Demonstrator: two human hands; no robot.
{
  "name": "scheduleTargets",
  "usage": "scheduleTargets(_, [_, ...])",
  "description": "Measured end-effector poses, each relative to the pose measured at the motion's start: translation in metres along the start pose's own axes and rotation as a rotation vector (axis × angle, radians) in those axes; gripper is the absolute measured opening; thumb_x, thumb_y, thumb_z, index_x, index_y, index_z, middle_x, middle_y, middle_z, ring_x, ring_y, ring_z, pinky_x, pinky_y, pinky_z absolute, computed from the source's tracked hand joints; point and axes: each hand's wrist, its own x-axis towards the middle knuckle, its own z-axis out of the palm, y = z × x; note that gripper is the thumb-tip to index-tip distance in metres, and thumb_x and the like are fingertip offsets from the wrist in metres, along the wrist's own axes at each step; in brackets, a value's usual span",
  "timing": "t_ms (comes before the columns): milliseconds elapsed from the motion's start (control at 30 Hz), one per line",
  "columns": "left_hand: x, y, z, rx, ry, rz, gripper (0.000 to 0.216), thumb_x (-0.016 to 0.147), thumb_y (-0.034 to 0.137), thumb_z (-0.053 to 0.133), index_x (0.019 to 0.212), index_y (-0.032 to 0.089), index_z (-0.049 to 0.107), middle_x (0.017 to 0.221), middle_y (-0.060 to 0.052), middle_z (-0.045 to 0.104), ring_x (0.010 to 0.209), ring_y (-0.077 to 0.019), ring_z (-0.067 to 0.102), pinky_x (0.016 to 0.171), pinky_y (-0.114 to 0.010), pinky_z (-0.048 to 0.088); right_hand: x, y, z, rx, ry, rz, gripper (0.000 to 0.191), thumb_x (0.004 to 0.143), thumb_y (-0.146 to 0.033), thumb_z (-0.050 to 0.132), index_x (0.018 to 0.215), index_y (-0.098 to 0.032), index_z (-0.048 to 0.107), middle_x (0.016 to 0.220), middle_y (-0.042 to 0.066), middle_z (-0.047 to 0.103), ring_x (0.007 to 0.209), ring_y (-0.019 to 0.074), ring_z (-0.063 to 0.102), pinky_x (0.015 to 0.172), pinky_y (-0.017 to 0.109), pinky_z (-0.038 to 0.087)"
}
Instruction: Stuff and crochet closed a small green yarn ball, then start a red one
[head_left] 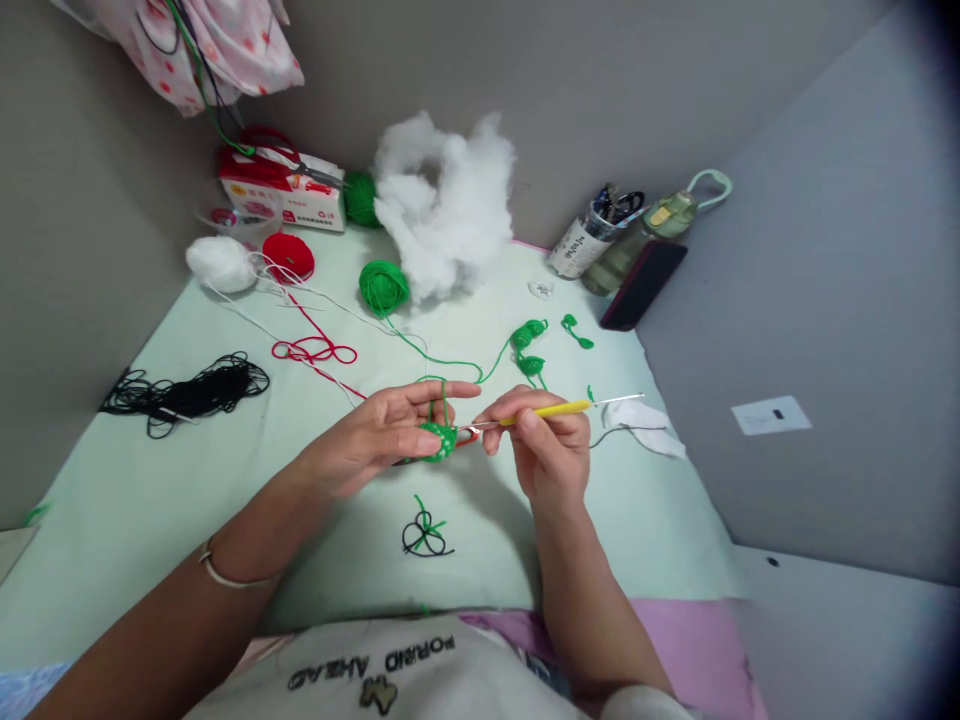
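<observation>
My left hand (382, 435) pinches a small green crocheted piece (440, 441), with green yarn looped over the raised forefinger. Held like a pen in my right hand (547, 440) is a crochet hook (556, 409) with a yellow grip; its thin metal tip reaches the edge of the green piece. An orange-red clip or marker (468, 437) shows beside the stitches, partly hidden by fingers. From the green yarn ball (383, 288) a strand runs across the table towards my hands. Finished-looking green crocheted bits (529, 345) lie beyond my right hand.
White stuffing (450, 205) is heaped at the back. Left are a white yarn ball (221, 264), a red yarn ball (288, 258) and a black yarn skein (195, 392). A pen cup (581, 245), green bottle (637, 240) and phone (645, 285) stand back right. Yarn scraps (425, 535) lie in front.
</observation>
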Motion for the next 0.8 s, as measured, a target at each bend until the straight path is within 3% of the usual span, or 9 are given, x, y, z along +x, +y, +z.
scheduleTargets(533, [-0.01, 0.015, -0.021, 0.588, -0.06, 0.013, 0.039, 0.078, 0.019, 0.073, 0.116, 0.025, 0.073, 0.089, 0.0, 0.057, 0.088, -0.0164, 0.057, 0.076, -0.027, 0.049, 0.0, -0.001, -0.002, 0.028, -0.083, 0.159, 0.014, 0.091, -0.03, 0.073, 0.084, -0.02, 0.082, 0.075, 0.004, 0.076, 0.056, 0.0137, 0.069, 0.052, 0.026, 0.055])
scheduleTargets(633, [-0.009, 0.017, -0.022, 0.51, -0.083, 0.001, 0.041, 0.081, 0.023, 0.075, 0.121, 0.027, 0.072, 0.095, -0.001, 0.06, 0.091, -0.0164, 0.059, 0.079, -0.027, 0.049, 0.002, -0.002, -0.003, 0.026, -0.084, 0.166, 0.016, 0.09, -0.033, 0.074, 0.082, -0.021, 0.081, 0.074, 0.004, 0.076, 0.054, 0.0138, 0.068, 0.05, 0.027, 0.054])
scheduleTargets(800, [-0.003, 0.009, -0.017, 0.186, -0.066, -0.036, 0.041, 0.09, 0.035, 0.069, 0.129, 0.025, 0.069, 0.101, -0.004, 0.066, 0.083, -0.0152, 0.064, 0.076, -0.028, 0.048, 0.005, -0.002, -0.005, 0.017, 0.015, 0.159, 0.02, 0.091, -0.038, 0.073, 0.082, -0.022, 0.08, 0.078, 0.004, 0.077, 0.055, 0.013, 0.066, 0.053, 0.027, 0.055])
